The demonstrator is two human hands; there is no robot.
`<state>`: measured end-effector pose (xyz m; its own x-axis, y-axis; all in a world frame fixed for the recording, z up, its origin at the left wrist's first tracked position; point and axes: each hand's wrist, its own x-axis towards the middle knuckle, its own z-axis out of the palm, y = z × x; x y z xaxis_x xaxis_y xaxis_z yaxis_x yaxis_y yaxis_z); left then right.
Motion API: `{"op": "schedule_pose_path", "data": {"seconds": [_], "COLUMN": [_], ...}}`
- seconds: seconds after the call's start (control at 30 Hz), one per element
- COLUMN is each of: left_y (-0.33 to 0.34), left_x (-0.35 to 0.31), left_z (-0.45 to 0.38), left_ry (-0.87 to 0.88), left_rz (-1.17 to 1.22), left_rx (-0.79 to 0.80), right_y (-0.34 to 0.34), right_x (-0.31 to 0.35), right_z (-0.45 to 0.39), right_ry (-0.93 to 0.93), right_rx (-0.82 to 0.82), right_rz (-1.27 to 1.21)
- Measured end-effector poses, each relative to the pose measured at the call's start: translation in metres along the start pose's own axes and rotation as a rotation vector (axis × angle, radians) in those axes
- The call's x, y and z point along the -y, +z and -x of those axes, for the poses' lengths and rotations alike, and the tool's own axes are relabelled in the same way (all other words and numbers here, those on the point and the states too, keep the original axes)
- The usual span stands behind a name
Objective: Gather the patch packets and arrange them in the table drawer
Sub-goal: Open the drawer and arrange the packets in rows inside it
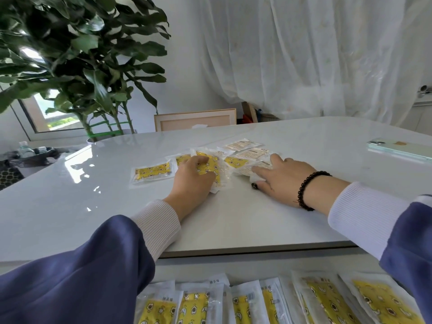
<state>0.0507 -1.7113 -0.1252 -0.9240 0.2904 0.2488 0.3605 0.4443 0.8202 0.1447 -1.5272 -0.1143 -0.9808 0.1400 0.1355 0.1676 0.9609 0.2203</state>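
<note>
Yellow-printed patch packets [236, 157] in clear wrappers lay in a loose, overlapping heap on the white worktop [233, 220], toward its far half, with one single packet [152, 173] lying apart, just to the left of the heap, its long axis running left to right. The left hand [192, 177] rested palm-down on the heap's left side, its grip curled onto a yellow packet [211, 168] whose long axis ran away from the person; whether that packet was pinched or merely pressed could not be told. The right hand [280, 177], wearing a dark bead bracelet [308, 190], lay flat with grip released and fingers [259, 170] spread over the heap's right side. The heap therefore sat between the two hands, and the stray packet was nearer the left. Below the worktop's near edge, the open table drawer [233, 267] already held a row of stored packets [257, 302] side by side. A phone [399, 148] lay well apart at far right.
</note>
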Motion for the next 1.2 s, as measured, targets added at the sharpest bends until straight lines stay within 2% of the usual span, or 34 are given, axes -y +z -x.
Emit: {"op": "schedule_pose_path", "data": {"seconds": [0.17, 0.27, 0.33, 0.37, 0.4, 0.43, 0.47, 0.5, 0.57, 0.63, 0.7, 0.9, 1.03, 1.2], "left_y": [0.002, 0.003, 0.003, 0.003, 0.003, 0.003, 0.004, 0.004, 0.004, 0.004, 0.005, 0.002, -0.002, -0.004], "left_x": [0.003, 0.003, 0.004, 0.004, 0.005, 0.006, 0.007, 0.009, 0.009, 0.007, 0.007, 0.003, -0.002, 0.003], "left_z": [-0.003, -0.004, -0.005, -0.005, -0.006, -0.006, -0.006, -0.008, -0.009, -0.01, -0.01, -0.002, 0.002, 0.002], "left_ry": [0.02, 0.041, 0.042, 0.043, 0.046, 0.05, 0.052, 0.051, 0.027, -0.009, -0.016, 0.093, 0.047, 0.031], "left_rz": [-0.01, -0.004, 0.012, 0.013, 0.013, 0.017, 0.024, 0.038, 0.071, 0.098, 0.101, 0.077, 0.179, 0.193], "left_rx": [-0.001, -0.002, -0.004, -0.006, -0.004, -0.002, 0.002, 0.004, -0.004, -0.014, -0.013, 0.118, 0.236, 0.117], "right_y": [-0.003, -0.007, -0.012, -0.011, -0.007, -0.001, 0.003, 0.006, 0.007, 0.006, 0.005, 0.004, 0.0, -0.001], "right_x": [0.01, 0.013, 0.02, 0.024, 0.027, 0.026, 0.024, 0.02, 0.008, 0.001, -0.003, 0.017, 0.029, 0.025], "right_z": [-0.005, -0.008, -0.01, -0.01, -0.013, -0.016, -0.015, -0.014, -0.014, -0.015, -0.016, -0.019, -0.017, -0.009], "right_ry": [-0.112, -0.173, -0.205, -0.216, -0.241, -0.273, -0.221, -0.145, 0.031, 0.224, 0.331, 0.283, 0.254, 0.148], "right_rx": [-0.105, -0.039, -0.067, -0.12, -0.244, -0.447, -0.575, -0.739, -0.847, -0.769, -0.812, -0.714, -0.598, -0.469], "right_rz": [0.216, 0.284, 0.311, 0.326, 0.325, 0.337, 0.286, 0.135, -0.39, -0.942, -1.2, -1.41, -1.513, -1.598]}}
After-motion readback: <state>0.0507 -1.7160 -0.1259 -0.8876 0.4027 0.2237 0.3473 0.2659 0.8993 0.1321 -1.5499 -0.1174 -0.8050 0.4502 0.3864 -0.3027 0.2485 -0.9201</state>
